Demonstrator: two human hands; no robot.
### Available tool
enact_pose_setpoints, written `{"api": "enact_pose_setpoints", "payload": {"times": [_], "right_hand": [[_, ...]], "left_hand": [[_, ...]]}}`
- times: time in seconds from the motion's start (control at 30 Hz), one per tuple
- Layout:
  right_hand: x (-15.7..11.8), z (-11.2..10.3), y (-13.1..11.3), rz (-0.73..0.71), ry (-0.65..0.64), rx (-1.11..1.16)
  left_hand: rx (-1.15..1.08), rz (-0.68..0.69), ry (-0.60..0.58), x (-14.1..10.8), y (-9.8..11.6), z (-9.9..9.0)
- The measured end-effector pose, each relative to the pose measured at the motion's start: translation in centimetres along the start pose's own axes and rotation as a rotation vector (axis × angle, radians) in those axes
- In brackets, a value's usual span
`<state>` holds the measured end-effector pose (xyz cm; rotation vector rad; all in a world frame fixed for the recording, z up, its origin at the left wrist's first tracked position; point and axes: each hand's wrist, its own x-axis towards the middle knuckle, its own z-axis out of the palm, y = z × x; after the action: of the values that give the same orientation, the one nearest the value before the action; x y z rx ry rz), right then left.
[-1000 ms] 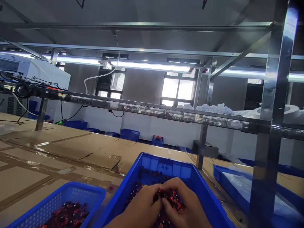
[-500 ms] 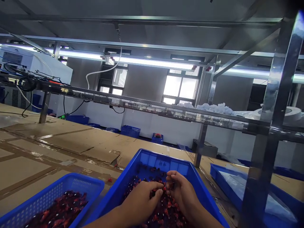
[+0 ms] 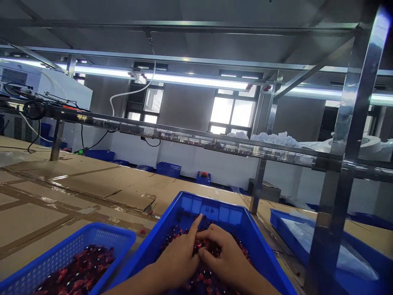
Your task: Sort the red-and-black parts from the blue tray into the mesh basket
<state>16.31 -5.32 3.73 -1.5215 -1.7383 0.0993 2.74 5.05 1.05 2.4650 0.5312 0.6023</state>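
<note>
Many small dark red pieces [image 3: 204, 278] lie in a deep blue bin [image 3: 267, 250] in front of me. Over them, my left hand [image 3: 179, 256] has its index finger stretched forward, its thumb bent toward the other hand. My right hand [image 3: 222, 252] meets it at the fingertips, thumb and index finger curled together around something too small to make out. To the left, a perforated blue basket [image 3: 123, 237] holds more dark red pieces [image 3: 81, 270].
Taped cardboard [image 3: 92, 184] covers the table. A metal post [image 3: 334, 205] rises at the right, near a blue tray [image 3: 276, 219] holding plastic film. A metal shelf rail [image 3: 184, 137] crosses ahead. More blue baskets [image 3: 168, 169] stand beyond the table.
My right hand has moved left against my left hand, and its fingers have curled in. My left index finger now points up and forward. The view has shifted slightly.
</note>
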Motion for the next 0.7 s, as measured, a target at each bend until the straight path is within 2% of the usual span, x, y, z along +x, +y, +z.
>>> {"api": "enact_pose_setpoints", "payload": {"times": [0.13, 0.3, 0.53, 0.63, 0.7], "right_hand": [[0.1, 0.1, 0.6, -0.037, -0.024, -0.006], [0.0, 0.3, 0.6, -0.108, 0.059, -0.093], [-0.1, 1.3, 1.2, -0.116, 0.148, -0.171], [-0.2, 1.2, 1.0, -0.147, 0.173, -0.207], [-0.4, 0.9, 0.6, -0.173, 0.136, -0.179]], "left_hand": [[-0.075, -0.016, -0.012, 0.1, -0.2, 0.0], [-0.282, -0.035, -0.031, 0.2, 0.5, -0.7], [-0.365, 0.052, -0.073, 0.5, 0.9, -0.9], [-0.392, 0.04, -0.131, 0.6, 0.5, -0.8], [-0.423, 0.047, -0.18, 0.6, 0.2, -0.8]]}}
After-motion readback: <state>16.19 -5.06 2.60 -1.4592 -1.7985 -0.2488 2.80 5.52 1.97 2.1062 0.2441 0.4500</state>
